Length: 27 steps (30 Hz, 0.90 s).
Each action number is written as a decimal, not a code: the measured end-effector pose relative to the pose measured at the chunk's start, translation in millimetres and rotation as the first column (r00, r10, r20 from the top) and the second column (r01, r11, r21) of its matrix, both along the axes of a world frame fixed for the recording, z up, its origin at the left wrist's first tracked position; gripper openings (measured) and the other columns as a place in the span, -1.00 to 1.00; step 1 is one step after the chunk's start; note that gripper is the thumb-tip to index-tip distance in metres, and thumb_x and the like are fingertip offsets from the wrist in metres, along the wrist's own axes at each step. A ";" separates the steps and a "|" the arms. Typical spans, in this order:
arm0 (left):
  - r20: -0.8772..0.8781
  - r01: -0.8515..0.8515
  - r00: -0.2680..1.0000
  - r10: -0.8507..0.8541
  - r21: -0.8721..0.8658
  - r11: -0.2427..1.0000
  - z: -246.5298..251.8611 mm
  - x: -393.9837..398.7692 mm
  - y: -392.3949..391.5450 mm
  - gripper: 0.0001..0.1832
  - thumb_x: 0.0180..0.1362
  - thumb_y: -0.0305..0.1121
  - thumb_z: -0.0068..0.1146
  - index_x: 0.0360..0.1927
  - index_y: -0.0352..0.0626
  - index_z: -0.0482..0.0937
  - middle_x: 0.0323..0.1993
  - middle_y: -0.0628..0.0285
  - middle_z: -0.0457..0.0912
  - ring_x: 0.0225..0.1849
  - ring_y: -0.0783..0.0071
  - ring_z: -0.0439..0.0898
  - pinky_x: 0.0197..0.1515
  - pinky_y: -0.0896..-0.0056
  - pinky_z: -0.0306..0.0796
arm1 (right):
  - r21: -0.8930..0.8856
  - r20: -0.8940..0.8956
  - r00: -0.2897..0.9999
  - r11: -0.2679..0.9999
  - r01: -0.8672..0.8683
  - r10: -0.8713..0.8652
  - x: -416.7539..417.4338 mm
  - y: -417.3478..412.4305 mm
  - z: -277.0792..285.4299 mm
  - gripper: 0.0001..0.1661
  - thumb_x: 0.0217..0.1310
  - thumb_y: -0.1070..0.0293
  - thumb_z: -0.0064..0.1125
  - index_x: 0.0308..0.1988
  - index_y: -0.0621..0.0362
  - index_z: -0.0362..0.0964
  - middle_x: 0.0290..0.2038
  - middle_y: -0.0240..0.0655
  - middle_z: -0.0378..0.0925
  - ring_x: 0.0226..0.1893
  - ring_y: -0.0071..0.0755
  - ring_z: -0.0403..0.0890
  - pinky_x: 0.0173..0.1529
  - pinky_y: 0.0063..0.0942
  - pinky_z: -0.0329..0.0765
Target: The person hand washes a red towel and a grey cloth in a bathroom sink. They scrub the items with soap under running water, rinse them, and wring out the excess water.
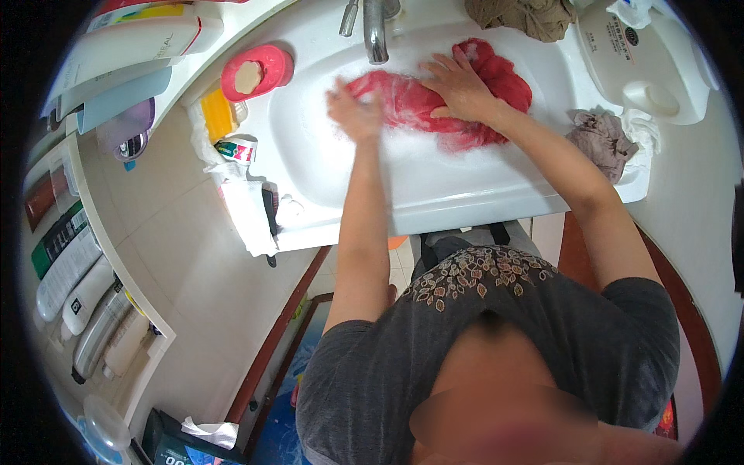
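In the white washbasin (302, 157) lies a wet red cloth (401, 99), streaked with suds and bunched up at its right end. My right hand (462, 87) rests flat on the cloth with fingers spread, close to the bunched part. Beside the cloth's left end is my left hand (356, 116), blurred, with its fingers apart and nothing seen in them. Whether it touches the cloth is unclear. White foam covers the basin floor around the fabric. A chrome faucet (375, 35) reaches over the basin from the back.
On the left rim are a pink soap dish (282, 67) holding soap (249, 77), a yellow block (216, 116) and a tube (235, 150). A brown cloth (523, 17), white jug (604, 64) and mauve cloth (604, 145) sit right. Shelves of bottles (70, 279) flank the left.
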<state>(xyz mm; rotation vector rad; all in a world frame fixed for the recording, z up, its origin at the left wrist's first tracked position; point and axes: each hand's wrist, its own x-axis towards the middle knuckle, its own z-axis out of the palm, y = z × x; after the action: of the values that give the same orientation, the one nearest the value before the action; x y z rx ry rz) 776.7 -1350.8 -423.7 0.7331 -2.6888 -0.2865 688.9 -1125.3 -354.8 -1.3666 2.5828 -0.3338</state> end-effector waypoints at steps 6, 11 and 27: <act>0.592 -0.010 0.776 -0.218 0.356 0.934 48.2 -26.3 -11.7 -0.14 -0.15 -0.22 0.34 0.31 0.11 0.24 0.27 -0.07 0.26 0.06 -0.05 0.50 0.10 0.05 0.41 | 0.182 0.380 0.923 0.983 -0.014 -0.058 -20.8 -8.5 -9.8 -0.06 -0.14 -0.15 0.32 0.25 -0.10 0.25 0.19 -0.13 0.35 0.15 0.06 0.39 0.17 -0.08 0.37; 0.427 -0.013 0.900 -0.091 0.236 0.972 -12.1 -22.2 -44.2 -0.11 -0.16 -0.08 0.37 0.28 -0.10 0.26 0.18 -0.10 0.38 0.11 0.00 0.46 0.15 0.16 0.38 | 0.314 0.531 0.793 0.939 0.143 -0.298 11.4 20.9 -17.7 -0.01 -0.14 -0.27 0.26 0.24 0.00 0.25 0.07 -0.02 0.44 0.12 0.07 0.42 0.12 -0.14 0.41; 0.444 0.555 0.683 -0.580 0.200 0.807 14.9 -11.5 136.5 -0.54 -0.04 -0.30 0.11 -0.03 -0.29 0.51 0.07 -0.25 0.43 -0.02 -0.09 0.50 -0.12 0.02 0.50 | 0.006 0.618 0.675 0.861 0.508 -0.402 -8.4 63.2 -72.4 -0.39 0.04 0.07 0.11 0.10 0.04 0.39 0.11 -0.02 0.43 0.18 0.02 0.37 0.27 -0.16 0.25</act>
<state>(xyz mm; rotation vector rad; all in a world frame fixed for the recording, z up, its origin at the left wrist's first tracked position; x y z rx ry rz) 765.2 -1214.3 -408.9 -0.0916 -3.3609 -0.3526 680.5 -1062.1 -427.2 -0.4667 2.3102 -0.9210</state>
